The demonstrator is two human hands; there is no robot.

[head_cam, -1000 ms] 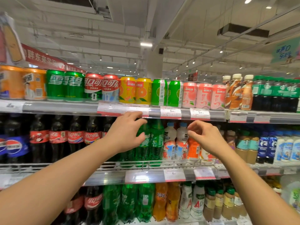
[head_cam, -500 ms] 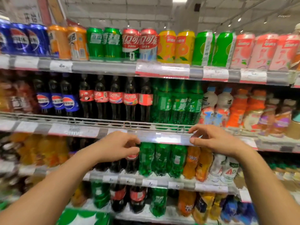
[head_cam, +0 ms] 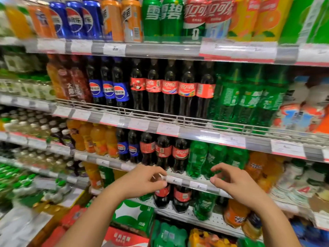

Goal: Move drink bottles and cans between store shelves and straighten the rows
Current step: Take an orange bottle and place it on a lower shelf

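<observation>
Red-labelled cola bottles (head_cam: pixel 162 192) behind left hand (head_cam: pixel 142 180) and right hand (head_cam: pixel 229 182), both loosely curled, empty.

Top shelf cans (head_cam: pixel 161 18): upright in one row along the front edge; blue, orange, green, red and yellow, side by side, touching.
Second shelf cola bottles (head_cam: pixel 170 89): dark with red labels, upright behind the wire rail, packed close; blue-labelled ones (head_cam: pixel 108 88) stand to their left.
Second shelf green bottles (head_cam: pixel 249 98): upright, right of the red-labelled colas.
Third shelf bottles (head_cam: pixel 162 151): orange, blue-labelled cola, red-labelled cola, then green (head_cam: pixel 196 158), upright at the front edge.
Bottom shelf cola bottles (head_cam: pixel 181 199): two dark ones with red labels, upright, green (head_cam: pixel 203 205) beside them on the right.
</observation>
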